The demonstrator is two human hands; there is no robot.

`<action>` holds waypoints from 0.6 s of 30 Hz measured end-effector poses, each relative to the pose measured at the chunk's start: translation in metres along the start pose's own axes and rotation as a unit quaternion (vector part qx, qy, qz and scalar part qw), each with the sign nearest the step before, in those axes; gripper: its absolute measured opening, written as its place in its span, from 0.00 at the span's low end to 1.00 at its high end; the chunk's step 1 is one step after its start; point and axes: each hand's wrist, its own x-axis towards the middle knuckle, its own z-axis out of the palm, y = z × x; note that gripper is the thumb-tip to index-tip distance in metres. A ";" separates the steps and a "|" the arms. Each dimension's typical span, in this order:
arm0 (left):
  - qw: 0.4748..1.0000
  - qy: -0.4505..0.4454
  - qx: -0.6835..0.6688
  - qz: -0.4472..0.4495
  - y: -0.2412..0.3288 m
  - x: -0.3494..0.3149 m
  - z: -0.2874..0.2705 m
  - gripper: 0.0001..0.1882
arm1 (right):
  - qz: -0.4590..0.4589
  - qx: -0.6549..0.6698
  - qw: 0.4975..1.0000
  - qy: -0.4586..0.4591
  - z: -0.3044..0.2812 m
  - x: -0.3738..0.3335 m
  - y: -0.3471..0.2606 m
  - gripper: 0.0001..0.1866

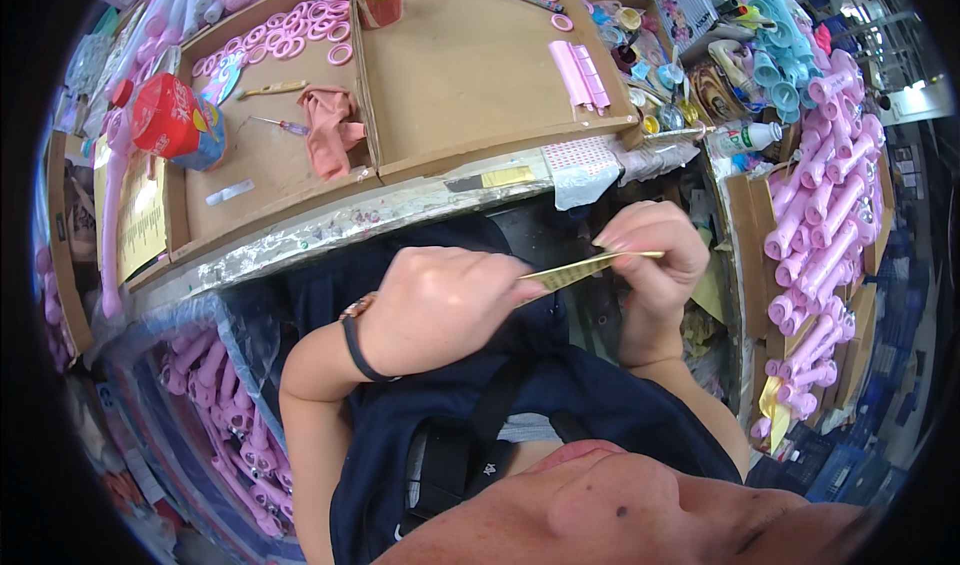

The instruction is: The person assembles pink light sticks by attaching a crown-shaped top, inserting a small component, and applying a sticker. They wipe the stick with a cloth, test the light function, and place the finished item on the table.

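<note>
A thin, narrow yellowish strip point(575, 274) with small dark marks across its face is held up at both ends, its left end covered. It is suspended on the near side of the cardboard tray point(475, 85), well apart from it, running roughly parallel to its front edge.

my spot in what looks like a plastics workshop, near-identical pink plastic pieces point(835, 205) heaped to my right, loads of pink rings point(322, 13) in cardboard trays point(480, 85), pretty grubby, stained table point(300, 230) edge
</note>
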 end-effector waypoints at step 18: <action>0.802 0.164 0.552 -0.159 -0.193 0.094 -0.058 0.12 | 0.048 -0.247 0.966 0.064 0.019 0.204 0.209 0.17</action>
